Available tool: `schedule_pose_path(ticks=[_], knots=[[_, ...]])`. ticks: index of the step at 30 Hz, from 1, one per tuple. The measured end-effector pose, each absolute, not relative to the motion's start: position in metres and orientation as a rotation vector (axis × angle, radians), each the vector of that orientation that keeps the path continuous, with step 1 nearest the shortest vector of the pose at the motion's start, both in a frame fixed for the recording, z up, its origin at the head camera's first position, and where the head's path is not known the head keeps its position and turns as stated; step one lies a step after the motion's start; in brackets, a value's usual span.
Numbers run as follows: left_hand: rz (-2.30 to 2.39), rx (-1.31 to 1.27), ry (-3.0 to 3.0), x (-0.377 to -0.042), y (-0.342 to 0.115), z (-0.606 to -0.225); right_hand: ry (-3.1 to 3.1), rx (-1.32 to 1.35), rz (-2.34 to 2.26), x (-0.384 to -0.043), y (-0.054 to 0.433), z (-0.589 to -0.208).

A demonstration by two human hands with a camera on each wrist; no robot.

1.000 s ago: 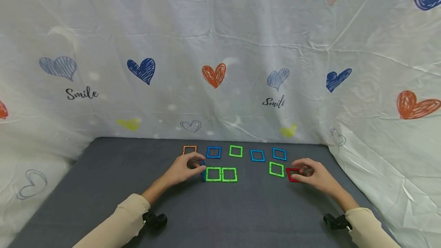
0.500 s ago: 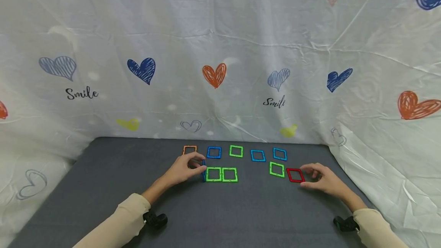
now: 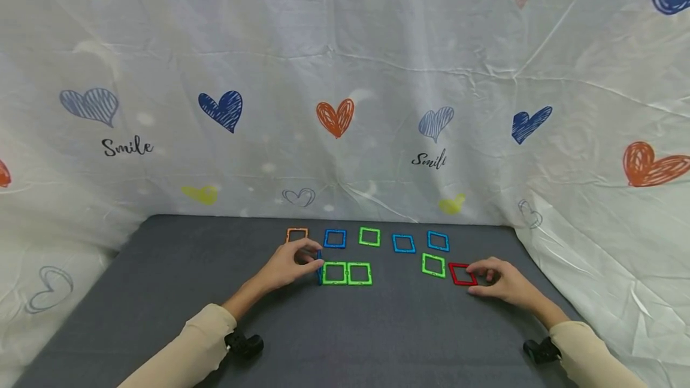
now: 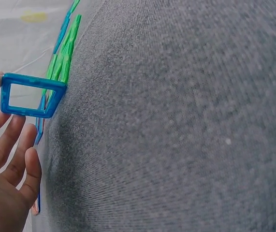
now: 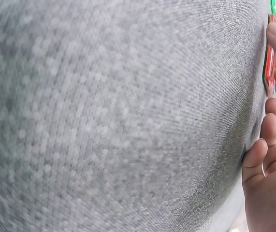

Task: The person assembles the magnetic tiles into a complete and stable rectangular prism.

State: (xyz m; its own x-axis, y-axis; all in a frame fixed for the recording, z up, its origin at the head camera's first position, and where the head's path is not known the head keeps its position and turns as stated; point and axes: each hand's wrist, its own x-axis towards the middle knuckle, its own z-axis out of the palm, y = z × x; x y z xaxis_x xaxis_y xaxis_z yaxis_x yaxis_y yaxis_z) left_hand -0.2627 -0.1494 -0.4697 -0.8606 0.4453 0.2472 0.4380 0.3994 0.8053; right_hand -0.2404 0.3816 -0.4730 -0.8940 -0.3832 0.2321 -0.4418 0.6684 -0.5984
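Note:
My left hand (image 3: 288, 265) pinches a blue square magnetic tile (image 4: 34, 80) between thumb and fingers. It stands upright on the table at the left edge of two green square tiles (image 3: 347, 273), which lie flat side by side. In the left wrist view the blue tile's open middle faces the camera. On the right, a red square tile (image 3: 463, 284) lies flat, and my right hand (image 3: 504, 283) is at its right edge, fingers loosely bent and spread. The right wrist view shows the fingertips (image 5: 275, 31) overlapping the red tile.
Along the back of the grey table (image 3: 345, 334) lie an orange tile (image 3: 296, 230), partly behind the left hand, plus several blue and green tiles (image 3: 369, 229). Another green tile (image 3: 433, 255) lies left of the red one. A white curtain (image 3: 377, 76) with printed hearts hangs behind.
My right hand has drawn back rightward off the red tile, then come slightly left again to its right edge. The left hand and its blue tile stay in place.

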Motion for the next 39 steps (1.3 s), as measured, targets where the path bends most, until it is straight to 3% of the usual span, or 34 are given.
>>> schedule_pose_path(ticks=[17, 39], knots=[[1.509, 0.809, 2.623, -0.261, -0.150, -0.467, -2.716, 0.908, 1.165, -0.246, 0.385, -0.473], [1.473, 0.808, 2.665, -0.261, -0.149, -0.470, -2.661, 0.826, 1.101, -0.237, 0.372, -0.460]])
